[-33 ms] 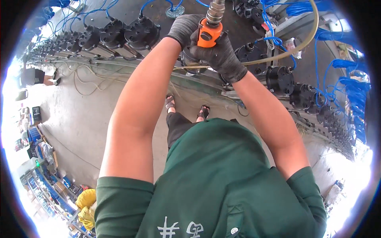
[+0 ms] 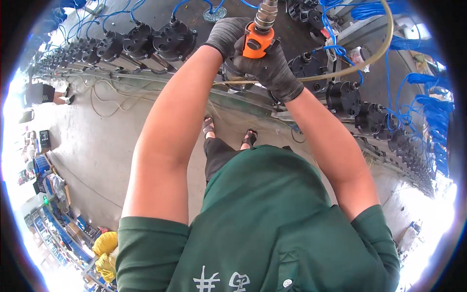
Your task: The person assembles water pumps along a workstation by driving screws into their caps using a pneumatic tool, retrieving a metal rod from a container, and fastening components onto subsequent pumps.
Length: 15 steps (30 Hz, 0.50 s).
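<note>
Only one view here, the head cam. The right hand, in a dark grey knit glove [image 2: 267,65], is wrapped round an orange hand tool with a rounded body [image 2: 258,45], which sits far out, a little right of centre. A ringed silver metal fitting [image 2: 266,17] points away from the wearer, so I'd guess it's gripped low on the body to keep the fingers off that end.

The left hand, in a matching dark grey knit glove [image 2: 228,36], is right up beside it. Its fingers go behind the tool and the other hand, so honestly I can't tell whether they're closed on anything; maybe it's there to steady things.

A pale yellowish flexible hose [image 2: 340,71] runs past the right wrist and loops up to the far right. Can't see if it feeds the tool, but that slack would leave room to move.

Both arms reach out over a long row of round black housings [image 2: 172,40], probably lined up like that so each can be got at from the aisle. Thin bright blue cables [image 2: 331,29] trail among them, with thick blue bundles [image 2: 433,109] hanging at right, likely to stay clear of the grey floor [image 2: 107,160].
</note>
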Motion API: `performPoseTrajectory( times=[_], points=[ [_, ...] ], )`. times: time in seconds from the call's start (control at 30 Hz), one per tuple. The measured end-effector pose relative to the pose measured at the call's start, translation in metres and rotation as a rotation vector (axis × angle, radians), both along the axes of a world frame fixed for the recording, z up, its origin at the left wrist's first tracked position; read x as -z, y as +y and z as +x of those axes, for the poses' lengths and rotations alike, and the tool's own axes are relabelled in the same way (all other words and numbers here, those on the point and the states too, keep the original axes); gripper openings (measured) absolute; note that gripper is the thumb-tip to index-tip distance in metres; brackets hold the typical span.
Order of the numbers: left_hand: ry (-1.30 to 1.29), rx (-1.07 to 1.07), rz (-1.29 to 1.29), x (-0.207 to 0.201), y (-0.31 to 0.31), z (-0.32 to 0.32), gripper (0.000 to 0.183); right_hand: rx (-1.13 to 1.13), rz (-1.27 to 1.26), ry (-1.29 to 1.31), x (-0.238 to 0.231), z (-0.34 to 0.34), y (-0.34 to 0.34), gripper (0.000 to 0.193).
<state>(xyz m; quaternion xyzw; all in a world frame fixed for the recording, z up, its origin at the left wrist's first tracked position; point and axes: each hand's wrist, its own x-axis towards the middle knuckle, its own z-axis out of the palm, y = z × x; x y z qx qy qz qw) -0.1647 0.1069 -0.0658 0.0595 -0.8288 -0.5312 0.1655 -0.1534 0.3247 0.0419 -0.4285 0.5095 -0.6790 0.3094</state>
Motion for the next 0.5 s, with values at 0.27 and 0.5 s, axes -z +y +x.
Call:
performPoseTrajectory(
  times=[0.27,0.5],
  points=[
    [0.042,-0.069,-0.235,-0.029,0.019,0.008,0.03,-0.094,0.028,-0.119,-0.004,-0.008,0.008,0.038],
    [-0.119,-0.083,-0.367,-0.06,0.035,0.017,0.032,-0.12,0.17,-0.362,0.01,-0.022,0.007,0.047]
  ],
)
